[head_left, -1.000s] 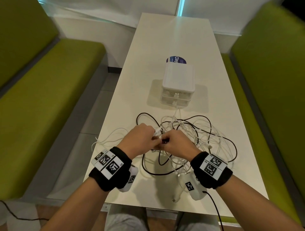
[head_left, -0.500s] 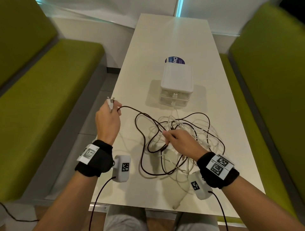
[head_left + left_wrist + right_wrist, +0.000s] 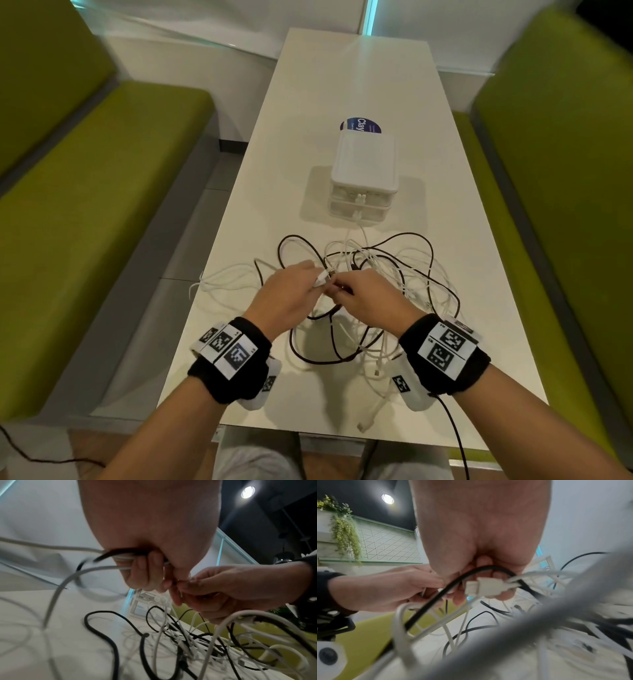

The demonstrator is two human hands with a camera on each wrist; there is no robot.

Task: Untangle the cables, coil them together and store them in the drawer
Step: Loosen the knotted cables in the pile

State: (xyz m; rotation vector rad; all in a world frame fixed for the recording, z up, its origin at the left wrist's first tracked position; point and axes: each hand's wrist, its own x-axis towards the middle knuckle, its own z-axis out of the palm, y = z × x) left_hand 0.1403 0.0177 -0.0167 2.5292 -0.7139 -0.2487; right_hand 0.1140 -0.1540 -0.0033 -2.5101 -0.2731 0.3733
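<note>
— Table (image 3: 342,85)?
— White; drawer unit (image 3: 363,164) stands mid-table, drawers closed.
— Cables (image 3: 404,274)?
— Black and white tangle, just in front of the unit.
— Hands?
— Left hand (image 3: 287,294) and right hand (image 3: 370,298) meet over the tangle, nearer than the unit; both sets of fingers curled, pinching cable ends.

A tangle of white cables (image 3: 394,274) and black cables (image 3: 298,246) is lying on the cream-white table (image 3: 342,85). A white drawer box (image 3: 364,171) is standing toward the table's middle, partly covering a dark blue round sticker (image 3: 359,125) with white lettering. Olive-green benches (image 3: 102,205) are flanking both long edges. Black wristbands (image 3: 236,363) are showing white patches with black square-code patterns.
</note>
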